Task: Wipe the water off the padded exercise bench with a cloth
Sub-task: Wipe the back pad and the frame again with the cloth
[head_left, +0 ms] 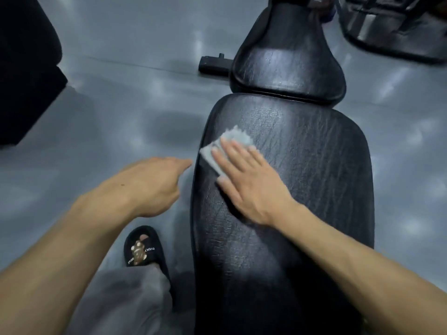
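Nearest, below the left hand's fingers, a foot in a black slide sandal [145,247] with printed lettering stands on the grey floor [116,97], grey trouser cloth beside it. The left hand [147,187] hangs over the floor just left of the bench's edge, apart from it, holding nothing; its forefinger reaches toward the bench and the other fingers curl loosely under.

The right hand [244,182] lies flat on the long black pad of the exercise bench [302,165], fingers straight and close together, pressing down on a folded grey cloth [227,146]. The cloth sits under and just beyond those fingertips, near the pad's left edge, its far corner sticking out past them. Whether water lies on the wrinkled vinyl cannot be told.

Beyond the fingertips comes the narrower seat pad [287,64], touching or nearly touching the long pad. A black frame bar [214,64] juts left from under it. Dark equipment [396,27] stands farthest right.
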`<action>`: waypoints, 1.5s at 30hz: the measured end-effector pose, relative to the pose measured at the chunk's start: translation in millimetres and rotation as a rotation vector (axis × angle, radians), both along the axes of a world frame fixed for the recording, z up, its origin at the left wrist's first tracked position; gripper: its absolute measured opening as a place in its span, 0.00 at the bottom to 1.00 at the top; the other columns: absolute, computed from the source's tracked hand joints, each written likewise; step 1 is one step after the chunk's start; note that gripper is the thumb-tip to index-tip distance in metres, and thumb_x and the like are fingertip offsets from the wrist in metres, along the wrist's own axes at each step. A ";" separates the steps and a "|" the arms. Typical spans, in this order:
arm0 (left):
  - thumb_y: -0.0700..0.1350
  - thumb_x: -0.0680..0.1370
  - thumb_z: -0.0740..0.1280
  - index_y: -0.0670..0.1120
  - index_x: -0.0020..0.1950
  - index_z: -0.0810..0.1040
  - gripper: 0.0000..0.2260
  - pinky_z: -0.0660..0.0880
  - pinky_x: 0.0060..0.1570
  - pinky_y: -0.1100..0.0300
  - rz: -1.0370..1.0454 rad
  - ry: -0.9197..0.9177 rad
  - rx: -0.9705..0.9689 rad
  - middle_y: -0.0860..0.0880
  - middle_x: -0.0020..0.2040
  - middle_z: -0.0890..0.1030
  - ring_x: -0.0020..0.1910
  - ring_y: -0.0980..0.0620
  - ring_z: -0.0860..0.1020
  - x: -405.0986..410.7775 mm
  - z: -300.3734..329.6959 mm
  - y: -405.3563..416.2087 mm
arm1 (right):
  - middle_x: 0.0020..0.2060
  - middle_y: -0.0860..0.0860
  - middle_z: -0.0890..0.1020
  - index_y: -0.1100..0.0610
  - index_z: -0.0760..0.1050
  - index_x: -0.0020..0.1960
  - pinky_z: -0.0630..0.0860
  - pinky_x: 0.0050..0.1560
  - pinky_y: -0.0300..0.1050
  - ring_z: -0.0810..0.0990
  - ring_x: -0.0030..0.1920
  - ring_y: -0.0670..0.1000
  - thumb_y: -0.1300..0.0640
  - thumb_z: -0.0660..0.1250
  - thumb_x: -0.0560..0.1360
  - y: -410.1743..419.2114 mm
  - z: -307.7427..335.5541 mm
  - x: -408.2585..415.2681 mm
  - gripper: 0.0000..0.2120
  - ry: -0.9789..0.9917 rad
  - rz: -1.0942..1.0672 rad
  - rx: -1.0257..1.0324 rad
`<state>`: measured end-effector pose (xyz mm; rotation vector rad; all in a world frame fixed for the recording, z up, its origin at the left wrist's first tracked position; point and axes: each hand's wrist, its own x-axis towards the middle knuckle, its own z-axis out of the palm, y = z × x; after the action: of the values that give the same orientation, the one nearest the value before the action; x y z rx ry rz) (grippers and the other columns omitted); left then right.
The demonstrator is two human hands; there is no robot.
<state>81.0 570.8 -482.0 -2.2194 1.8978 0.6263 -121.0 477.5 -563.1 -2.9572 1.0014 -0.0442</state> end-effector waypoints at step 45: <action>0.58 0.87 0.50 0.51 0.85 0.49 0.28 0.53 0.80 0.41 -1.394 -0.071 -0.268 0.46 0.85 0.49 0.83 0.43 0.45 -245.2 -119.1 127.6 | 0.55 0.63 0.82 0.67 0.76 0.59 0.70 0.58 0.56 0.77 0.57 0.63 0.46 0.49 0.87 54.1 49.1 -286.7 0.27 -0.453 -0.626 0.419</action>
<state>-164.2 698.3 -601.1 -0.5044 2.8528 0.0196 -407.7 531.6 -514.0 -2.0373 1.5601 -0.4275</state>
